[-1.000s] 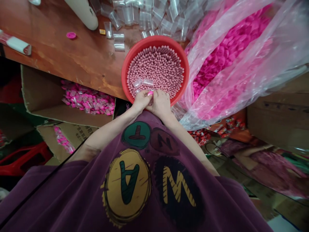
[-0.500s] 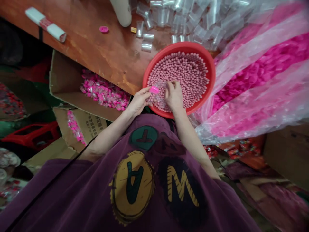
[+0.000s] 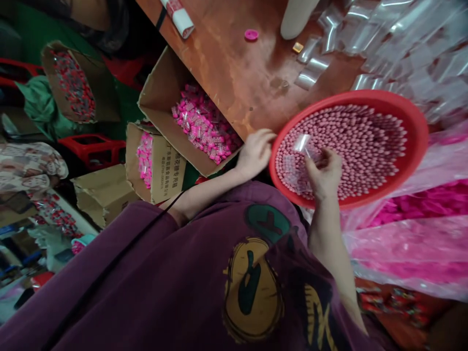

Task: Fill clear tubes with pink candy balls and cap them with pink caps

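Observation:
A red basin (image 3: 420,131) full of small pink balls (image 3: 351,141) stands on the brown table (image 3: 237,78). My right hand (image 3: 323,173) is inside the basin's near side, its fingers pinched on a small clear plastic tube (image 3: 302,144) held over the balls. My left hand (image 3: 256,151) is at the table's edge, just left of the basin rim and over an open cardboard box (image 3: 161,92) of pink-capped tubes (image 3: 204,126). Its fingers are curled; whatever they hold is hidden.
Several empty clear tubes (image 3: 365,39) lie on the table behind the basin, with a loose pink cap (image 3: 251,34) and a white roll (image 3: 179,14). A plastic bag of pink caps (image 3: 420,204) sits at the right. More boxes (image 3: 146,156) and a red stool (image 3: 91,146) stand below left.
The view has swung left. My left hand, which held a pink-capped tube, has moved left off the basin to over the box. My right hand now grips a clear tube.

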A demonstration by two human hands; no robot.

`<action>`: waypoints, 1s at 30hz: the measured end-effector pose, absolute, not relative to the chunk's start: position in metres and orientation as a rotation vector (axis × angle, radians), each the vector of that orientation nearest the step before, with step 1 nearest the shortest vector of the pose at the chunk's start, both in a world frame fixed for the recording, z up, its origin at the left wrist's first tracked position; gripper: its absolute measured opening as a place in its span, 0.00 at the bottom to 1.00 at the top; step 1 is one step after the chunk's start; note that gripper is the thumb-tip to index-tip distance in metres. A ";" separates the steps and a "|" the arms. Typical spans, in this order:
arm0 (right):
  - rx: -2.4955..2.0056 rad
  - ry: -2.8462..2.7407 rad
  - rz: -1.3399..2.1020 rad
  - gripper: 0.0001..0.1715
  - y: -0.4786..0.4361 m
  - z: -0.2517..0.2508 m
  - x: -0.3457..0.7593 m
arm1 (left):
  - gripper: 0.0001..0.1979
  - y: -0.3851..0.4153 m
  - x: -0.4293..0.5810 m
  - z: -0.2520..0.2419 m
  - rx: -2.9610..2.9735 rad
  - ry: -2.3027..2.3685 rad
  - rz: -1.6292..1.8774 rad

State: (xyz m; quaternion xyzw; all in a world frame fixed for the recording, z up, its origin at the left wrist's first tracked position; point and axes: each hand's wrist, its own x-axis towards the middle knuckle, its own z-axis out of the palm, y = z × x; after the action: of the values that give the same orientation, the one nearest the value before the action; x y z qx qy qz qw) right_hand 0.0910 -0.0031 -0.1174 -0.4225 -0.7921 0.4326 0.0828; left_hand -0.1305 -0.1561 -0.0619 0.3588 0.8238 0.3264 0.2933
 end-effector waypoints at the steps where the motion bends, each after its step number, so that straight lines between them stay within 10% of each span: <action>1: -1.275 -2.334 1.312 0.37 -0.005 -0.116 0.096 | 0.25 -0.141 -0.118 -0.053 1.209 2.053 0.756; 13: -1.273 -2.186 1.264 0.36 -0.030 -0.065 0.116 | 0.20 -0.053 -0.075 -0.041 1.724 1.607 0.190; 20: -1.588 -1.975 1.158 0.20 -0.048 -0.084 0.158 | 0.14 -0.012 -0.134 -0.049 1.514 1.733 0.291; 30: -1.511 -2.050 0.928 0.25 -0.058 -0.083 0.164 | 0.15 -0.088 -0.205 -0.074 0.703 2.171 1.075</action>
State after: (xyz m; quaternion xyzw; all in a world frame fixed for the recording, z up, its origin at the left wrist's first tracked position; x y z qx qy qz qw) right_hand 0.1644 -0.0583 -0.0826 -0.5446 -0.7389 0.3343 0.2138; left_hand -0.2050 -0.0882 -0.0736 0.2656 0.8198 0.4057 0.3045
